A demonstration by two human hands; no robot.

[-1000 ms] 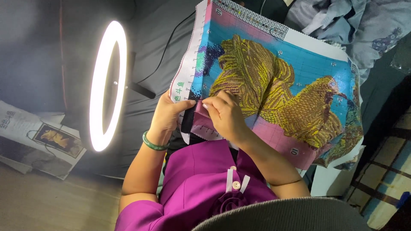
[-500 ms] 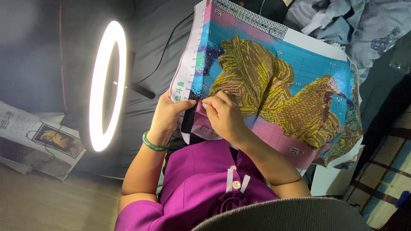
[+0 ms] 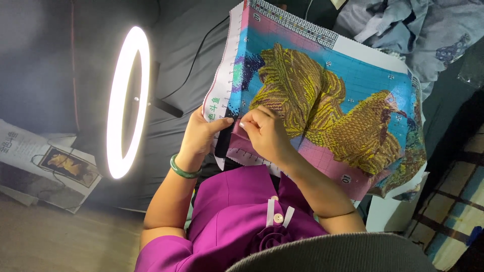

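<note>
Printed canvas (image 3: 322, 95), half stitched in gold, spreads beyond both hands. Left hand (image 3: 201, 136) pinches its near edge; if that hold slackens, the cloth could sag. Right hand (image 3: 264, 133), just beside it, pinches something too small to see, probably a needle, which could slip.

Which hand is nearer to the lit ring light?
Left. The left hand grips the white edge of the embroidery canvas on the side facing the ring light; the right hand rests farther onto the canvas.
</note>
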